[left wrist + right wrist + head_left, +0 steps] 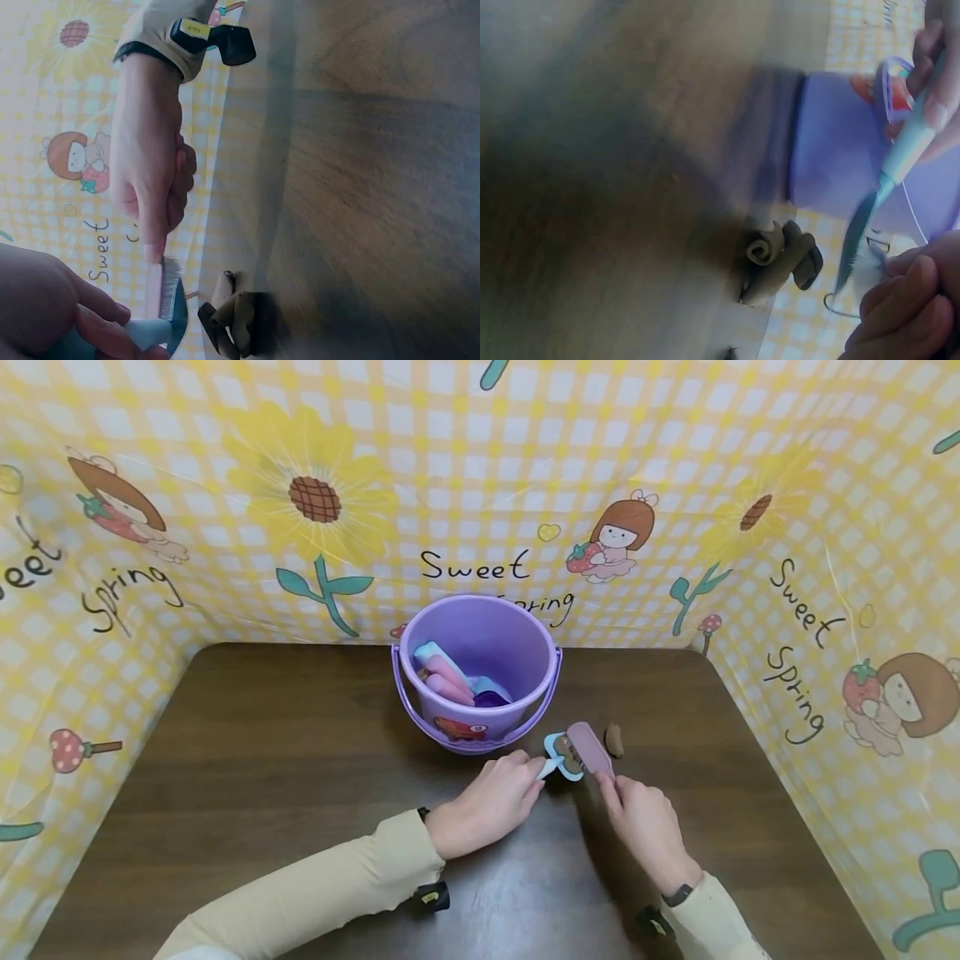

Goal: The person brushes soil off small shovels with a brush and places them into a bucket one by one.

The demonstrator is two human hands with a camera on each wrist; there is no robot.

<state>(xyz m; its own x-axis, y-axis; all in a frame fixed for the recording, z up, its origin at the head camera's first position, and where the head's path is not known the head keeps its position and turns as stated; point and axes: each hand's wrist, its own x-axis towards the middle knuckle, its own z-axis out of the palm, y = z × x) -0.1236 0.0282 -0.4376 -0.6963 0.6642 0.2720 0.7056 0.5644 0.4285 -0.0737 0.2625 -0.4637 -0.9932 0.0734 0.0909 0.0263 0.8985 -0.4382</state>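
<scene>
My left hand grips the handle of a light blue toy shovel, held low over the table right of the purple bucket. In my right hand is a pink brush, its index finger along the handle and its bristles turned toward the shovel head. Curled brown pieces lie on the table by the shovel in the right wrist view. From the head view, brown shows within the shovel's outline; whether any rests on it, I cannot tell. Another brown piece lies right of the brush.
Inside the bucket are pink and blue toy handles and a dark purple piece. The bucket's handle hangs down over its front. A dark wooden table meets a yellow checked cloth at the back and sides.
</scene>
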